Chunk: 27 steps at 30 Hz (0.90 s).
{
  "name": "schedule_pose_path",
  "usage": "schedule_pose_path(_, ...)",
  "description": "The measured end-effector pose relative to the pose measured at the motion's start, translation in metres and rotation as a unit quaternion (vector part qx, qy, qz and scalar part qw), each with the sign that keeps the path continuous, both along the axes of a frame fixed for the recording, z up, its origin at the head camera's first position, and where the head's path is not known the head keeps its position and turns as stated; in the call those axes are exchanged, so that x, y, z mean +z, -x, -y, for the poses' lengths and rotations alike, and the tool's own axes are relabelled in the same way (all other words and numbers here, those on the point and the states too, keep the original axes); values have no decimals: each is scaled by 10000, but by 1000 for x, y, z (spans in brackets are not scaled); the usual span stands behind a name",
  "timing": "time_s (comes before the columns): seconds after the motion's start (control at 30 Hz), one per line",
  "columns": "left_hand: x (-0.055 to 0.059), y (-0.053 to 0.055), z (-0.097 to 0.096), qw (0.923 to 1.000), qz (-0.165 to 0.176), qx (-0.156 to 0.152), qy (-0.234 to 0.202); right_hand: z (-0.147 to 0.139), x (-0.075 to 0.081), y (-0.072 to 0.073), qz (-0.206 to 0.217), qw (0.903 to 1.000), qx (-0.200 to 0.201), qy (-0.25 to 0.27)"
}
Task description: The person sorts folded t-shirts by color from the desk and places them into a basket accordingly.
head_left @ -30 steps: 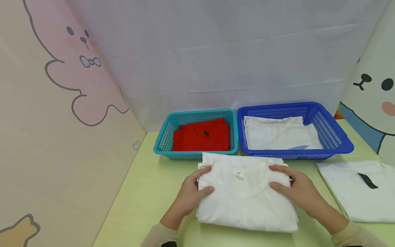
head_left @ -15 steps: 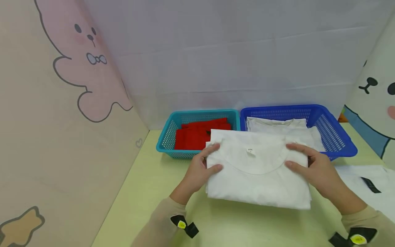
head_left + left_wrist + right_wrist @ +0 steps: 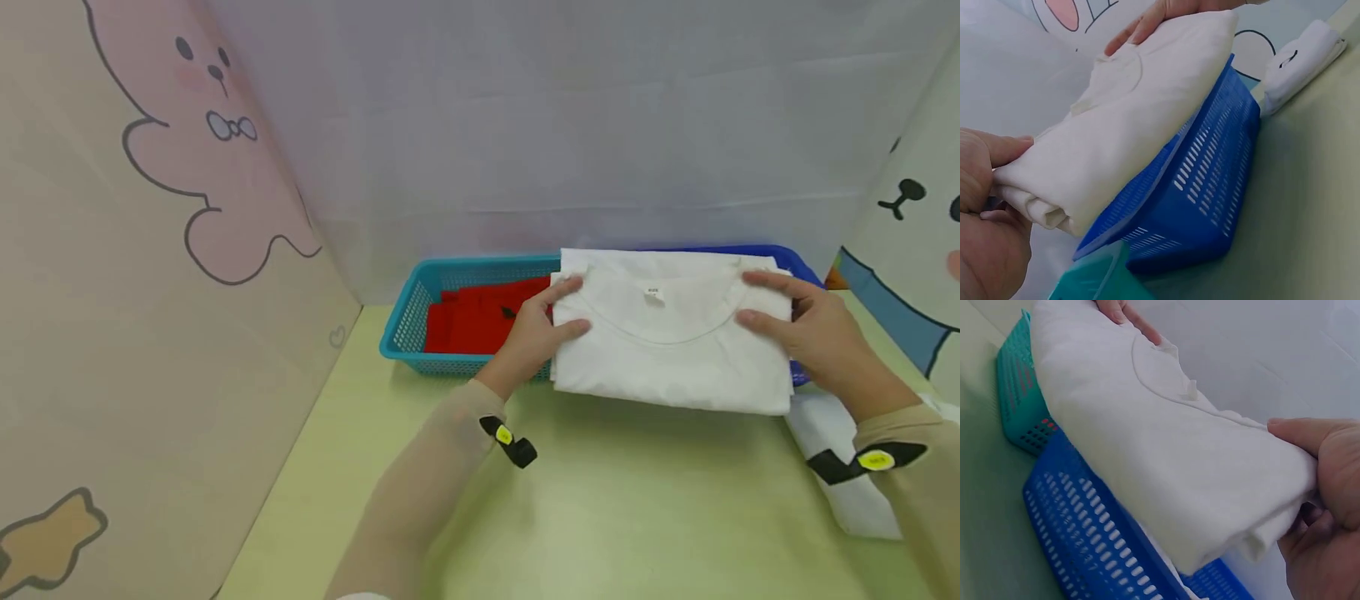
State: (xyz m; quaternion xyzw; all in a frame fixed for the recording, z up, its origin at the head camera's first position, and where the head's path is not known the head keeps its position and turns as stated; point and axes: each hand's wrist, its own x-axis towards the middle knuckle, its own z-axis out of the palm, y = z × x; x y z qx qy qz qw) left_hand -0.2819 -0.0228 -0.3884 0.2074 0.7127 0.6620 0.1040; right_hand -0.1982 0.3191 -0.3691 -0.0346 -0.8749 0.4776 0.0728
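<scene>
A folded white T-shirt with a small neck label hangs in the air between my two hands. My left hand grips its left edge, thumb on top, as the left wrist view also shows. At the right edge my right hand pinches it the same way, with the other fingers underneath. Below the shirt is the blue basket, mostly covered by it in the head view. White cloth inside that basket shows only as a sliver in the right wrist view.
Left of the blue basket stands a teal basket holding folded red clothes. Another folded white shirt lies on the table at the right, partly behind my right forearm. A white cloth wall rises behind the baskets.
Both hands have lifted the folded T-shirt off the table and carried it forward and to the right, over the blue basket. The baskets stay where they were.
</scene>
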Motion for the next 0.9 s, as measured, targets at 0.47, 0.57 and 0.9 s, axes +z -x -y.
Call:
schedule_pose_path(0.47,12,54,-74,9985,-49,408,364,-58,5,64,170,9979,-184,591)
schedule_pose_path(0.57,13,57,-82,9990,111,337,263,-63,5,69,214,9973,-182,673)
schedule_pose_path(0.9,-5,60,-90,9984,492,234,143,-71,-5,79,579,9981,-85,172)
